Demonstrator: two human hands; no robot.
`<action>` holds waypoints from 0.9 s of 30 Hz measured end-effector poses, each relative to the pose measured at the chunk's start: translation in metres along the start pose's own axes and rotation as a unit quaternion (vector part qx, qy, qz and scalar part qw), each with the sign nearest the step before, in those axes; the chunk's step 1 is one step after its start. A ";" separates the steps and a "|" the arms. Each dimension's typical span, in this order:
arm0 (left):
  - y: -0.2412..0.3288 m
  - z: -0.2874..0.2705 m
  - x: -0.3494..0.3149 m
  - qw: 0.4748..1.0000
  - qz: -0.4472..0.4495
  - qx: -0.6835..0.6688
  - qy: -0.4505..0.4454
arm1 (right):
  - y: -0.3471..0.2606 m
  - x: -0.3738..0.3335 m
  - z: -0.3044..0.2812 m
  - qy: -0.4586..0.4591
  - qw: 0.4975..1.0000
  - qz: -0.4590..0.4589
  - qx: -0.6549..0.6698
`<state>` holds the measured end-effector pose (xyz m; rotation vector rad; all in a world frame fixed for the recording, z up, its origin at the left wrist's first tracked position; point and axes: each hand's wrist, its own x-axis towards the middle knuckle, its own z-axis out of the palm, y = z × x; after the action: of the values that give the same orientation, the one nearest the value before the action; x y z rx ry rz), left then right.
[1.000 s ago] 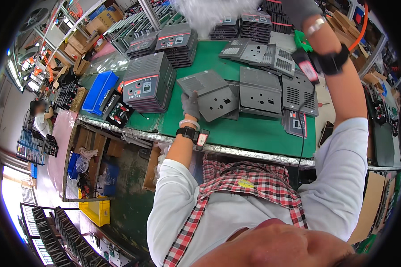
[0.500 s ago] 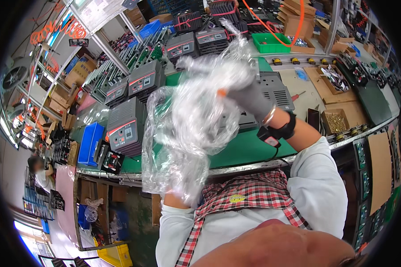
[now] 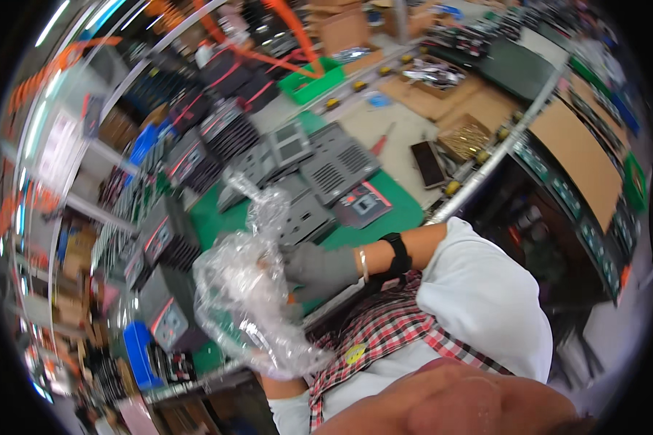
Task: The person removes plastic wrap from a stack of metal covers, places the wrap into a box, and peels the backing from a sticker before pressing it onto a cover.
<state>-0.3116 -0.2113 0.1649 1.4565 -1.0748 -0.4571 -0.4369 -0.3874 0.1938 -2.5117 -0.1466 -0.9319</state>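
A crumpled clear plastic bag [image 3: 232,279] is bunched up in front of me over the green bench mat [image 3: 395,206]. My right hand [image 3: 315,272], in a grey glove with a wrist strap behind it, is closed on the bag's right side. Its fingertips are partly covered by the film. My left hand [image 3: 267,354] is under the lower part of the bag, its fingers hidden by glare and folds. Just beyond lie a dark grey vented panel [image 3: 341,163], a second grey panel [image 3: 301,221] and a panel with a red-edged label [image 3: 363,206].
Stacks of grey panels [image 3: 170,308] line the left, near a blue bin [image 3: 141,355]. A green tray [image 3: 312,80] stands at the back. To the right are a red-handled tool [image 3: 382,141], a dark phone-like slab [image 3: 429,164] and a box of brass-coloured small parts [image 3: 468,138].
The view has swung toward the right side of the bench. My right hand has come lower and nearer to my body, and the bag is bunched smaller, baring the panels behind it.
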 end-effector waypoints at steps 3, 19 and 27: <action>0.005 -0.007 0.016 0.988 0.105 0.100 0.055 | -0.004 -0.009 -0.024 0.055 0.998 0.025 -0.013; 0.055 0.078 0.034 0.977 0.211 -0.022 0.002 | -0.012 -0.024 -0.030 0.162 0.941 -0.045 0.292; 0.033 0.084 0.041 0.976 0.205 -0.048 0.050 | -0.017 -0.005 -0.040 0.250 0.897 0.111 0.347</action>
<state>-0.3701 -0.2878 0.1898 1.1217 -1.2169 -0.1360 -0.4688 -0.3903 0.2236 -1.5497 -0.0159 -1.1434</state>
